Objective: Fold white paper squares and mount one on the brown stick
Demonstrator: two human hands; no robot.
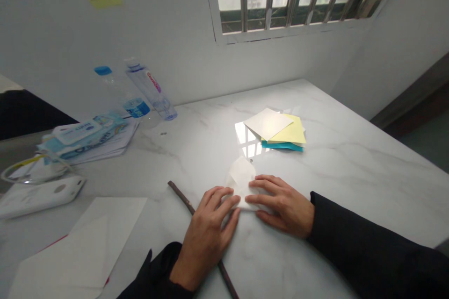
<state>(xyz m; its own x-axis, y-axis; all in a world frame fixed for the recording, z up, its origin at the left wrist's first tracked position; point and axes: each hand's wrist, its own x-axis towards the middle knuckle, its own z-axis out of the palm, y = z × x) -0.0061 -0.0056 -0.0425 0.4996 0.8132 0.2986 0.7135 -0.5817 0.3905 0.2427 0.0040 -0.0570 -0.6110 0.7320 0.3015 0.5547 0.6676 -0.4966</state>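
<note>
A small sheet of folded white paper [242, 175] lies on the marbled table, its upper part pointing away from me. My left hand [212, 217] is on its left side, fingertips on top of the paper and thumb at the near folded edge. From the right, my right hand [282, 203] holds the other side, with fingers bent over it and thumb by the same edge. The fingers cover much of the paper's lower part. A thin dark brown stick [180, 195] passes under my left hand and wrist.
Beyond the hands sits a stack of cream, yellow and blue paper squares [280, 128]. Two plastic bottles [152, 91] stand by the wall. At left are a wipes packet [84, 135] on papers, a white device [40, 196] with a cable, and white sheets [80, 247].
</note>
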